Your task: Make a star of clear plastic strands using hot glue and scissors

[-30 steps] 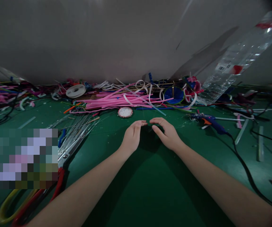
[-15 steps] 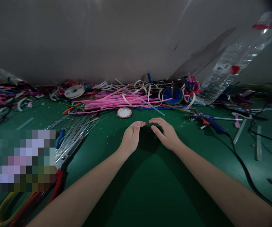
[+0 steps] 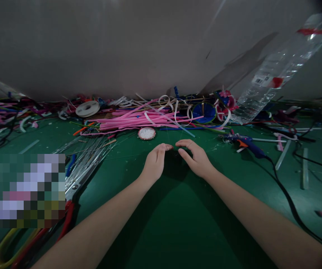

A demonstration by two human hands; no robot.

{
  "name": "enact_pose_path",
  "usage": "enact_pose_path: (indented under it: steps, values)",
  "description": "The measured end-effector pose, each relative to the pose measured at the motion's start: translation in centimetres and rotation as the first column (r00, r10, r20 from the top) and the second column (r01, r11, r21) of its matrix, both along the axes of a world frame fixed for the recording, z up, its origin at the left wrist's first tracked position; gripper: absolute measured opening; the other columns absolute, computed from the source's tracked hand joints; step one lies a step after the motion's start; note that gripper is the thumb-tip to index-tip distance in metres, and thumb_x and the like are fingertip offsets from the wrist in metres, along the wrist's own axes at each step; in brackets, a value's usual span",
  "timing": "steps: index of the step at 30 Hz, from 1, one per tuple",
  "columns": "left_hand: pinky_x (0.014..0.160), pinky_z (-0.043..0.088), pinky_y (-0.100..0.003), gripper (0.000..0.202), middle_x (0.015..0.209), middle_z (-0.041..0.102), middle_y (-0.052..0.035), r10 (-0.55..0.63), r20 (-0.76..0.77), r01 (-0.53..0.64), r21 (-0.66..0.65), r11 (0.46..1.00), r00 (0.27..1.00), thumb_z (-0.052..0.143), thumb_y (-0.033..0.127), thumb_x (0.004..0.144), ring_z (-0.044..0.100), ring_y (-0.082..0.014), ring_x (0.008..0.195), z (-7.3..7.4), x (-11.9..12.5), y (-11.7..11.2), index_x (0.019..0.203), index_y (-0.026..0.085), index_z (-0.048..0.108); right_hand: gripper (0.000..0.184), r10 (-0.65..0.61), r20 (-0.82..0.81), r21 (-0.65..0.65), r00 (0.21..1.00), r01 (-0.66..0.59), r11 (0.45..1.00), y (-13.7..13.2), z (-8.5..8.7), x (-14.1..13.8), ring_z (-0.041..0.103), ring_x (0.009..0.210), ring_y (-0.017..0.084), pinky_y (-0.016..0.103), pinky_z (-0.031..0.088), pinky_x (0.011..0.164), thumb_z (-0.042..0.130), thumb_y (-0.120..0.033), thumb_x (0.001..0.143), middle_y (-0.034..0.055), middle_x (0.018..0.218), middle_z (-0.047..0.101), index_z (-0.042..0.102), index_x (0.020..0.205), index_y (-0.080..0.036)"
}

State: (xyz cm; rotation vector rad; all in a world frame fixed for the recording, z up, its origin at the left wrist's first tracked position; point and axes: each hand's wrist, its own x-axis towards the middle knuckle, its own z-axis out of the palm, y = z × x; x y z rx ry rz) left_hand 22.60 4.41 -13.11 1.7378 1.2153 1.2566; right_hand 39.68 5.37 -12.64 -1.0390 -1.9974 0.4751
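Surface: smooth green tabletop [image 3: 172, 224], flecked w/ small scraps; plain grey wall [image 3: 116, 45] behind. Clutter along wall base: long fuzzy pink stems [image 3: 138, 121], flat white plastic spool [image 3: 88, 108], clear ribbed plastic bottle [image 3: 278, 74] leaning at R. Blue glue gun w/ orange trigger [image 3: 250, 145] on table, R side.

Obscured: pixelated patch [image 3: 23, 190] covers lower L, incl. part of red-and-yellow-handled metal scissors [image 3: 76, 186]; handle ends cut off by or near lower edge. Area betw. hands dark, hard to read.

L hand [image 3: 154, 162]: fingers bent inward, thumb alongside; can't tell if pinching anything. R hand [image 3: 196, 158]: thumb & forefinger parted, tips facing L hand, not touching it.

Small round white disc w/ reddish rim [image 3: 146, 133]: on table just beyond L hand, nr stems; face speckled, approx. circular.
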Motion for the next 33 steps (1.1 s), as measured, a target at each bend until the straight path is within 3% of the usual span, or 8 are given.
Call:
enact_pose_path:
  steps: [20, 33]
  values:
    - [0.095, 0.038, -0.036, 0.044, 0.102, 0.064, -0.0072, 0.006, -0.019, -0.006, -0.026, 1.0, 1.0, 0.025, 0.037, 0.093, 0.055, -0.0193, 0.103, 0.15, -0.05, -0.08, 0.094, 0.016, 0.063, 0.025, 0.003, -0.009, -0.004, 1.0, -0.003, 1.0, -0.02, 0.04, -0.03, 0.051, 0.106, 0.019, 0.038, 0.041, 0.092, 0.044, -0.036, 0.086, 0.0059, 0.106, 0.058, 0.055, 0.105, -0.023]
    - [0.095, 0.037, -0.034, 0.042, 0.105, 0.06, -0.0073, 0.019, -0.053, -0.017, 0.039, 0.999, 0.998, 0.024, 0.034, 0.093, 0.052, -0.0181, 0.104, 0.1, -0.06, 0.0, 0.093, 0.016, 0.061, 0.025, 0.004, 0.0, -0.017, 1.0, -0.004, 1.0, -0.03, 0.1, 0.01, 0.051, 0.105, 0.018, 0.035, 0.041, 0.091, 0.044, -0.034, 0.086, 0.0062, 0.106, 0.057, 0.055, 0.105, -0.022]
